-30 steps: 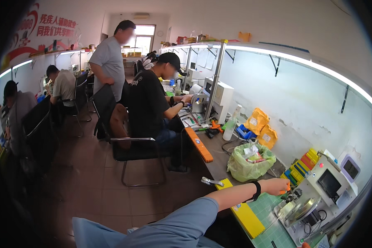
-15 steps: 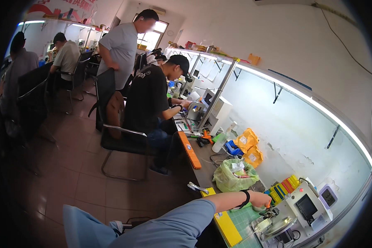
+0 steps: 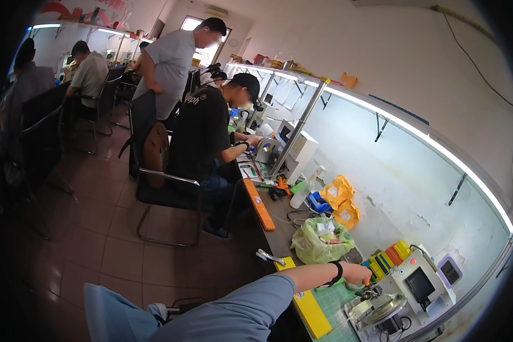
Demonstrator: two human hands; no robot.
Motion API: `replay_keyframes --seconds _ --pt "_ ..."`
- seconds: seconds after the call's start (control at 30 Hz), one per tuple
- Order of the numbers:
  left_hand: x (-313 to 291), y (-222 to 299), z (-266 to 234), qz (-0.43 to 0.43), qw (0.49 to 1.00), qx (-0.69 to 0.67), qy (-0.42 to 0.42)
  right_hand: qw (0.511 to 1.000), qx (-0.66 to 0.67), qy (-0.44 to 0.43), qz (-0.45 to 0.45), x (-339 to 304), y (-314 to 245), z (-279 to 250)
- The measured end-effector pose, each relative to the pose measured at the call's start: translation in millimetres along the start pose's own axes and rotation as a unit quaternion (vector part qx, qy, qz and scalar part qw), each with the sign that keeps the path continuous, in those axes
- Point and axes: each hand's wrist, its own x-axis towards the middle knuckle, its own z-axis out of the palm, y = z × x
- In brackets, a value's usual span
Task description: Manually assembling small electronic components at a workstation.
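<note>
My left hand (image 3: 357,274) reaches over the bench at the lower right, a dark band round its wrist. Its fingers are closed, with a small orange-ended thing (image 3: 369,280) at their tips; its kind is too small to tell. Just under the fingertips is a small dark metal fixture (image 3: 373,292). It belongs to, or stands against, a white bench machine (image 3: 419,282) with a dark screen and a red button. A round, shiny disc (image 3: 385,310) sits in front of that machine. My right hand is out of the picture.
Beside my forearm lie a yellow strip (image 3: 312,313) and a green mat (image 3: 336,308). Beyond are a lined waste bin (image 3: 323,240), yellow and blue trays (image 3: 385,259), a purple-framed clock (image 3: 450,272) and an orange strip (image 3: 259,205). A co-worker (image 3: 202,131) sits further along; another person (image 3: 168,68) stands behind.
The whole view has shifted slightly. My left hand stays at the fixture with its fingers closed. The standing person leans a little further to the right.
</note>
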Motion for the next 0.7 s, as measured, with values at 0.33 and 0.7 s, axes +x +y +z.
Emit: replay_keyframes --seconds 0.33,0.7 --pt "-1.9 8.3 -2.0 0.018 0.997 0.059 -0.036 0.985 -0.148 0.085 -0.025 19.9 154.2 96.4" --pt "-2.1 4.2 1.7 0.023 0.999 0.047 -0.010 0.933 -0.315 0.168 -0.049 38.0 236.7 144.1"
